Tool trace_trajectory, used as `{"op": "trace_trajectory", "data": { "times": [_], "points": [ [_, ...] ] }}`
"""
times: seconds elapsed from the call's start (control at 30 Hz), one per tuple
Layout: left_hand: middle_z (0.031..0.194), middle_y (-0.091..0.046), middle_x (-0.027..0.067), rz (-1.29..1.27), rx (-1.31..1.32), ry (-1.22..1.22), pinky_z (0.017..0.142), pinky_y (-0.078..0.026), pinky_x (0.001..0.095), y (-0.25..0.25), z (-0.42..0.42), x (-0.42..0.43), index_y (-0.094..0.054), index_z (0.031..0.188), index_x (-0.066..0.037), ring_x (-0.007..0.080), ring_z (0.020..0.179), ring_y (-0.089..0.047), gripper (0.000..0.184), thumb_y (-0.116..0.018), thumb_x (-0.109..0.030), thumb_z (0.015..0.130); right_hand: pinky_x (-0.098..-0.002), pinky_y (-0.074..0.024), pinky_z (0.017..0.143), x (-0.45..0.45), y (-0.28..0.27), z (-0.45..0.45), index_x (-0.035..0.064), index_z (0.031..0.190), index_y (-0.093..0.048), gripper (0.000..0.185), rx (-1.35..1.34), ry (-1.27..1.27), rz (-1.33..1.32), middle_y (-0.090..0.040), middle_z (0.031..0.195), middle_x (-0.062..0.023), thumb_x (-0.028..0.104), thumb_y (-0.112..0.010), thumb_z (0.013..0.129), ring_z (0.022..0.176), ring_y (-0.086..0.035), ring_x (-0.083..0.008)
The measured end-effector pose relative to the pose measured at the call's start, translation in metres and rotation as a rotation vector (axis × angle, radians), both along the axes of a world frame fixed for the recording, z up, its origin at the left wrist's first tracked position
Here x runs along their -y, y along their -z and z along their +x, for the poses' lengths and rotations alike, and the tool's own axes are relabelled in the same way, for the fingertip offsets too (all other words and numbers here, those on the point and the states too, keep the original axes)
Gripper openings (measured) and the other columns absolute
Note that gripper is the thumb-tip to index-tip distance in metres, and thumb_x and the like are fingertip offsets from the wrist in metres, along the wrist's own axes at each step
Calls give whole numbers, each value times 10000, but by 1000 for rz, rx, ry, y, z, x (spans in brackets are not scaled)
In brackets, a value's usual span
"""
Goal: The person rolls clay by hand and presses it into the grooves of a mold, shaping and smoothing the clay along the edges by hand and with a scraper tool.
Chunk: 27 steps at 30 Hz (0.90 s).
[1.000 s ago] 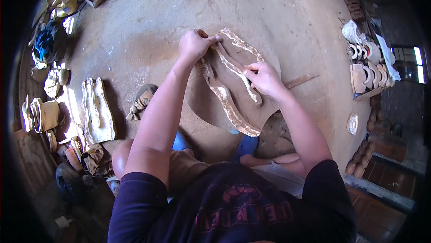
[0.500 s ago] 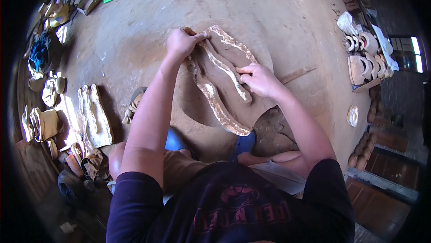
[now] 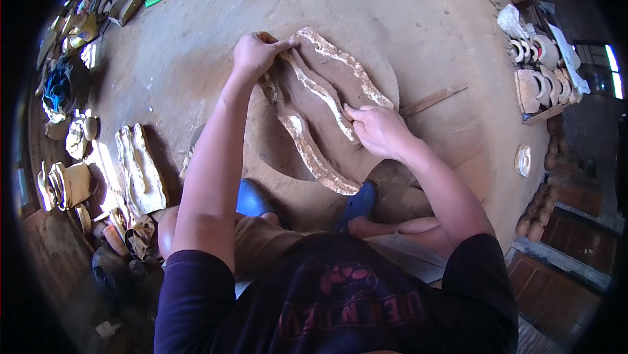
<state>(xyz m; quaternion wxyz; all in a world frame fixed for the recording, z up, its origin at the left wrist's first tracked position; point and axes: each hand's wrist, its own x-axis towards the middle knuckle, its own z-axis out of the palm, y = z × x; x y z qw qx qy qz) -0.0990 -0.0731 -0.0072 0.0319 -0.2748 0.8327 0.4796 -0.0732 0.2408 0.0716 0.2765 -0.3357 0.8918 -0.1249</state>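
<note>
A long mould (image 3: 313,151), apparently plaster, with a wavy white rim, lies tilted on a round grey-brown surface in front of me. Soft brown clay (image 3: 335,72) lines its two hollows, and a white-edged ridge (image 3: 320,89) runs between them. At the far end, my left hand (image 3: 257,55) grips the mould, thumb on top and fingers curled over the edge. My right hand (image 3: 379,131) is closed, its thumb and forefinger pressed to the clay beside the ridge near its lower end. The undersides of the right fingers are hidden.
A wooden stick (image 3: 435,99) lies right of the mould. Another two-channel mould (image 3: 140,171) rests at left, near assorted pots and cloths. Curved clay pieces (image 3: 548,86) are stacked at right. My blue shoes (image 3: 358,205) are just below the mould.
My right hand has slid along the ridge toward its near end. The left hand keeps its hold at the far end. The whole view has shifted slightly.
</note>
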Motion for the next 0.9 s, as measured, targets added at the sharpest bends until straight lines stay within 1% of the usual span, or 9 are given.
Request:
{"op": "trace_trajectory", "data": {
  "times": [0.17, 0.3, 0.33, 0.4, 0.43, 0.5, 0.6, 0.7, 0.9],
  "points": [
    [851, -773, 129, -6, 29, 48, 800, -568, 361, -10, -7, -3, -810, 932, -38, 229, 787, -740, 556, -870, -557, 742, -468, -544, 848, -12, 3, 9, 41, 1271, -665, 350, -131, -131, 59, -687, 1007, -170, 127, -512, 968, 981, -669, -371],
    [862, -775, 123, 9, 9, 66, 804, -569, 361, -11, -9, -3, -816, 950, -61, 228, 804, -740, 547, -868, -564, 744, -493, -554, 822, -10, -26, 8, 12, 959, -704, 189, -105, -210, 192, -718, 972, -173, 96, -549, 891, 927, -696, -380],
    [830, -756, 91, -11, -33, 70, 731, -556, 327, -10, -8, -4, -801, 945, -27, 166, 733, -694, 527, -860, -523, 776, -490, -554, 811, -12, -31, 3, 11, 938, -703, 184, -95, -150, 131, -720, 947, -174, 105, -551, 898, 915, -698, -381],
    [837, -759, 92, -15, -36, 78, 745, -556, 327, -8, -9, -1, -802, 946, -32, 169, 747, -699, 520, -857, -521, 778, -483, -552, 790, -14, -39, -9, 9, 896, -702, 187, -63, -36, 16, -725, 896, -175, 122, -553, 912, 891, -703, -383],
    [840, -760, 93, -15, -34, 84, 752, -557, 328, -6, -9, -1, -802, 947, -35, 171, 754, -702, 516, -855, -520, 779, -464, -551, 770, -5, -46, -18, 18, 951, -706, 204, 9, 160, -33, -731, 875, -184, 177, -580, 930, 862, -713, -369],
    [823, -755, 88, -12, -45, 95, 739, -555, 329, -3, -9, -1, -804, 949, -43, 166, 730, -690, 494, -855, -505, 782, -347, -557, 673, 12, -45, -37, 9, 1036, -734, 209, 144, 371, -241, -711, 776, -166, 154, -601, 962, 781, -724, -161],
    [795, -750, 83, -6, -74, 105, 718, -554, 328, 1, -13, 1, -804, 936, -41, 163, 712, -689, 493, -860, -503, 775, -350, -565, 707, 58, -39, -65, 12, 1073, -744, 238, 144, 314, -242, -733, 833, -183, 178, -622, 953, 793, -732, -193],
    [789, -755, 83, 30, -38, 106, 723, -556, 335, -6, -11, 1, -805, 915, -40, 171, 723, -705, 479, -855, -498, 783, -452, -559, 809, 98, -26, -79, 24, 959, -759, 259, -97, 106, -180, -742, 882, -205, 237, -622, 905, 857, -726, -364],
    [782, -764, 84, 4, -78, 96, 733, -550, 342, 2, -12, 4, -809, 889, -53, 185, 725, -710, 436, -848, -474, 782, -479, -561, 894, 150, 6, -99, 43, 1002, -772, 285, -246, -62, 41, -733, 1008, -227, 144, -553, 849, 948, -710, -409]
  ]
}}
